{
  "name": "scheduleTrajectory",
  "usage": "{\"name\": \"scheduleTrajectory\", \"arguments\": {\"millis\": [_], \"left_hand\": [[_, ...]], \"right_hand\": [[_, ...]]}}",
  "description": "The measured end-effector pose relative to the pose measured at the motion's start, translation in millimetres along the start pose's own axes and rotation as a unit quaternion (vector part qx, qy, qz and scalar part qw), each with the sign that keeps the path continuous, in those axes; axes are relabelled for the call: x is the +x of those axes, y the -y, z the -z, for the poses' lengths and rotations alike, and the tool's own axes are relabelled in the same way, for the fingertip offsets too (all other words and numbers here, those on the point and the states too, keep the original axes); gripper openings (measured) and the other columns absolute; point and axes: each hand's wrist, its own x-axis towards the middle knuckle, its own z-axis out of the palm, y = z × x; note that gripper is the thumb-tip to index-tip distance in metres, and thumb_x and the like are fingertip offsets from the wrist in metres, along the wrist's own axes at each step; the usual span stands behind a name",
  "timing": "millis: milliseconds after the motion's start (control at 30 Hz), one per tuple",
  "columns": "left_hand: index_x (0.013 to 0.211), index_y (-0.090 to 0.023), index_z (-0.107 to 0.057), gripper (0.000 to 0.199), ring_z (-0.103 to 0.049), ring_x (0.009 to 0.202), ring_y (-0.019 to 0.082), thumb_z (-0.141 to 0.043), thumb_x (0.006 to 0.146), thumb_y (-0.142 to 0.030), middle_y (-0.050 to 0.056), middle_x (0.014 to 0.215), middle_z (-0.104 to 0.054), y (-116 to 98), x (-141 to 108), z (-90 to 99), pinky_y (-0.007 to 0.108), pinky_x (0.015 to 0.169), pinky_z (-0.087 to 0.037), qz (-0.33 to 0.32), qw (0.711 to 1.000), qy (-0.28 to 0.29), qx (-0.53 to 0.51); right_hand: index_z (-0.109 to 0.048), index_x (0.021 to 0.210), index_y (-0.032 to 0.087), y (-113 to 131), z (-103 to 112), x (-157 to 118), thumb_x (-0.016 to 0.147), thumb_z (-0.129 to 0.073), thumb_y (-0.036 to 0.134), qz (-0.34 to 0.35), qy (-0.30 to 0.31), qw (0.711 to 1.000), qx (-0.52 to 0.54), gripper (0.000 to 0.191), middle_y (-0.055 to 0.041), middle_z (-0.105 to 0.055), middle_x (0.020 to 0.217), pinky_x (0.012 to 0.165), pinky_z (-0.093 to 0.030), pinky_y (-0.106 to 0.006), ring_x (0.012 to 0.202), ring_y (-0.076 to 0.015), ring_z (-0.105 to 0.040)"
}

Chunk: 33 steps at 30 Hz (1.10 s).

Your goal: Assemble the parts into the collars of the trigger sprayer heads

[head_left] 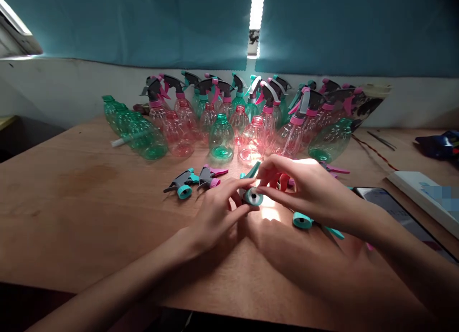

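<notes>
My left hand (222,205) grips a teal-collared trigger spray head (254,197), its round collar opening turned toward me. My right hand (294,183) is at the same spray head, thumb and forefinger pinched at the collar's upper edge; whether something small sits between those fingertips I cannot make out. Left of my hands lie a grey spray head with a teal collar (184,192) and another with a pink collar (214,182). Under my right wrist rests one more teal-collared spray head (302,220), partly hidden.
Several green bottles (221,143) and pink bottles (178,136) without tops stand behind my hands, with capped spray bottles (267,107) behind them. A clear tube (125,139) lies at the left. To the right are a phone (387,207), a white box (426,193) and tweezers (382,140).
</notes>
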Motion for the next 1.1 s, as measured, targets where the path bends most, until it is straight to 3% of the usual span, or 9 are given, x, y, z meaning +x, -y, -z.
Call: {"name": "scheduleTrajectory", "arguments": {"millis": [100, 167, 300, 433, 600, 800, 900, 1000, 1100], "left_hand": [[0.112, -0.018, -0.058, 0.032, -0.058, 0.064, 0.01, -0.064, 0.08, -0.012, 0.0, 0.087, -0.066, -5, -13, 24.5, 0.02, 0.058, -0.046, -0.024, 0.996, 0.0, 0.084], [0.109, -0.018, -0.06, 0.026, -0.059, 0.076, 0.013, -0.063, 0.083, -0.015, 0.002, 0.092, -0.067, -4, -27, 41.2, 0.023, 0.067, -0.048, -0.055, 0.985, 0.026, 0.164], [0.115, -0.021, -0.059, 0.029, -0.054, 0.092, 0.019, -0.05, 0.089, -0.011, 0.004, 0.111, -0.066, 6, -53, 67.7, 0.026, 0.071, -0.048, -0.126, 0.935, 0.104, 0.315], [0.118, -0.022, -0.059, 0.036, -0.053, 0.099, 0.02, -0.043, 0.089, -0.007, 0.005, 0.118, -0.063, 17, -62, 82.0, 0.028, 0.075, -0.049, -0.102, 0.9, 0.17, 0.389], [0.114, -0.022, -0.062, 0.034, -0.056, 0.096, 0.021, -0.051, 0.085, -0.01, 0.007, 0.109, -0.062, 12, -50, 79.1, 0.032, 0.08, -0.049, -0.055, 0.893, 0.185, 0.407], [0.107, -0.02, -0.066, 0.032, -0.058, 0.089, 0.024, -0.069, 0.078, -0.034, 0.009, 0.1, -0.064, 5, -34, 81.1, 0.034, 0.078, -0.047, -0.034, 0.87, 0.216, 0.442], [0.101, -0.018, -0.069, 0.029, -0.058, 0.087, 0.025, -0.067, 0.08, -0.038, 0.009, 0.095, -0.065, -1, -23, 82.6, 0.034, 0.075, -0.047, -0.033, 0.861, 0.201, 0.465], [0.105, -0.017, -0.067, 0.03, -0.058, 0.087, 0.025, -0.061, 0.085, -0.039, 0.01, 0.095, -0.066, -11, -6, 68.1, 0.036, 0.076, -0.045, -0.054, 0.873, 0.182, 0.45], [0.11, -0.015, -0.064, 0.027, -0.058, 0.089, 0.024, -0.054, 0.09, -0.031, 0.01, 0.098, -0.066, -19, 16, 33.2, 0.036, 0.078, -0.045, -0.082, 0.914, 0.162, 0.362]], "right_hand": [[-0.054, 0.093, 0.022, 6, -4, 0, 0.087, -0.058, 0.025, 0.011, -0.019, 0.999, 0.028, 0.008, 0.0046, -0.062, 0.075, 0.053, -0.04, -0.018, 0.062, -0.0074, -0.055], [-0.054, 0.092, 0.021, 7, -9, 1, 0.086, -0.059, 0.024, 0.014, -0.016, 0.999, 0.031, 0.008, 0.0039, -0.063, 0.078, 0.057, -0.042, -0.019, 0.066, -0.0082, -0.057], [-0.054, 0.09, 0.021, 4, -16, 2, 0.087, -0.058, 0.026, 0.014, -0.002, 1.0, 0.017, 0.008, 0.0025, -0.064, 0.081, 0.061, -0.044, -0.022, 0.071, -0.0098, -0.059], [-0.056, 0.09, 0.021, 3, -12, 2, 0.087, -0.058, 0.028, 0.016, -0.018, 1.0, 0.009, 0.007, 0.0017, -0.066, 0.082, 0.06, -0.044, -0.023, 0.071, -0.0107, -0.061], [-0.058, 0.088, 0.02, 5, 8, 2, 0.086, -0.058, 0.026, 0.03, -0.084, 0.996, 0.004, 0.007, -0.0009, -0.068, 0.085, 0.064, -0.048, -0.026, 0.074, -0.0136, -0.064], [-0.059, 0.088, 0.022, -3, 39, -2, 0.083, -0.062, 0.032, -0.012, -0.177, 0.984, 0.016, 0.012, -0.003, -0.068, 0.085, 0.069, -0.052, -0.032, 0.08, -0.019, -0.065], [-0.057, 0.088, 0.023, -8, 53, -4, 0.083, -0.062, 0.033, -0.029, -0.183, 0.982, 0.023, 0.012, -0.0062, -0.068, 0.092, 0.073, -0.053, -0.034, 0.087, -0.0218, -0.064], [-0.057, 0.092, 0.022, -11, 61, -5, 0.083, -0.061, 0.036, -0.051, -0.169, 0.984, 0.027, 0.017, -0.0088, -0.067, 0.098, 0.072, -0.053, -0.033, 0.091, -0.0229, -0.064], [-0.058, 0.095, 0.021, -15, 67, -6, 0.082, -0.061, 0.043, -0.085, -0.123, 0.989, 0.024, 0.025, -0.0078, -0.068, 0.097, 0.069, -0.053, -0.032, 0.088, -0.0219, -0.064]]}}
